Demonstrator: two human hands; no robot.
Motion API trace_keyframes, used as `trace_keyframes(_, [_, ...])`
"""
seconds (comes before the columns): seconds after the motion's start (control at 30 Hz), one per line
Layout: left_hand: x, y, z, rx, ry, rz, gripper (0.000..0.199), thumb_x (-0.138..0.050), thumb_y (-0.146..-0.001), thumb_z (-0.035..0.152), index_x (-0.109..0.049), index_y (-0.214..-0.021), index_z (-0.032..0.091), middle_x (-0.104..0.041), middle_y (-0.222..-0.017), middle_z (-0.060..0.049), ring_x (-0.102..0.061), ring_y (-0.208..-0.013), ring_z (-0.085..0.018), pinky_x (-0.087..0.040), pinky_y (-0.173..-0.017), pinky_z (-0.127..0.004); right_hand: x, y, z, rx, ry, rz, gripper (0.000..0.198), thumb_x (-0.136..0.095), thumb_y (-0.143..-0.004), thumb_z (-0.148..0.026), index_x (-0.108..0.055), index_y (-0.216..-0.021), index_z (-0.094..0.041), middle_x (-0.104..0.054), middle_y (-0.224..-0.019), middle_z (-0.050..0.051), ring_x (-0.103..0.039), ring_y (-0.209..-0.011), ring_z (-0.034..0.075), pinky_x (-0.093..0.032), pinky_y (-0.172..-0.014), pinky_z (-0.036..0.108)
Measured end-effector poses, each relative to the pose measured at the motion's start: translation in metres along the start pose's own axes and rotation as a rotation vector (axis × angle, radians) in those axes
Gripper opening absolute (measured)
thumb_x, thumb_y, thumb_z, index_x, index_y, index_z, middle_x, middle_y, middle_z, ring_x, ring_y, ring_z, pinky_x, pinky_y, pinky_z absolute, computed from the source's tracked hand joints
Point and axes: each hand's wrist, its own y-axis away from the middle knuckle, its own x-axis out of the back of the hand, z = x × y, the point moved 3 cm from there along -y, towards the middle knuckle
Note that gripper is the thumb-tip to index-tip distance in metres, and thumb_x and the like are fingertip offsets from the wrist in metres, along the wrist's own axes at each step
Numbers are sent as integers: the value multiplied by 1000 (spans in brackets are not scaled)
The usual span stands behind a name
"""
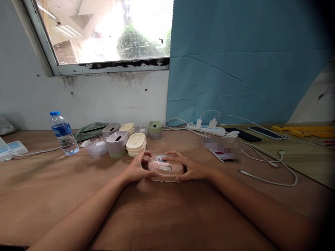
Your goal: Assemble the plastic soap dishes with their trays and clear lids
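A pink oval container with a clear, shiny lid (pixel 167 168) sits on the brown table in front of me. My left hand (pixel 140 168) grips its left side, with the thumb along the near edge and the fingers curled round the far side. From the right, my right hand (pixel 188 167) holds the other end, its thumb low at the near edge and its fingers reaching over the top. A whitish wavy rim shows under the container's near side. Its underside is hidden.
Behind it stand a lilac-and-green container (pixel 117 148), stacked cream lids (pixel 136 143), clear lids (pixel 98 146) and a green container (pixel 155 130). A water bottle (pixel 64 134) leans at left. A power strip (pixel 209 129), phones and a white cable (pixel 274 183) lie right.
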Motion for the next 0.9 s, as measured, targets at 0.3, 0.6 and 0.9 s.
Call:
trace_keyframes(0.3, [0,-1,0,-48,-88,16,61,-75,-51,34,-46,-103,21,-49,-107,-6,-53,-85,-17,-44,-73,-30,3,1,-2,-31,50,-31,72,-67,-65,-41,-34,-129,-34,-20,-136,4,-23,-126,27,-24,-101,45])
trace_keyframes(0.6, [-1,0,1,-47,-127,12,65,-74,-51,36,-43,-106,21,-47,-111,-7,-53,-89,-19,-45,-78,-32,1,3,-2,-11,166,-20,80,-69,-61,-37,-31,-131,-33,-20,-135,5,-25,-125,28,-25,-101,43])
trace_keyframes(0.9, [0,-1,-1,-6,-166,-10,67,-74,-50,39,-42,-106,20,-51,-107,-7,-53,-91,-20,-44,-79,-34,0,2,-10,-51,145,-25,84,-70,-57,-31,-28,-131,-34,-27,-127,4,-34,-118,26,-31,-97,39])
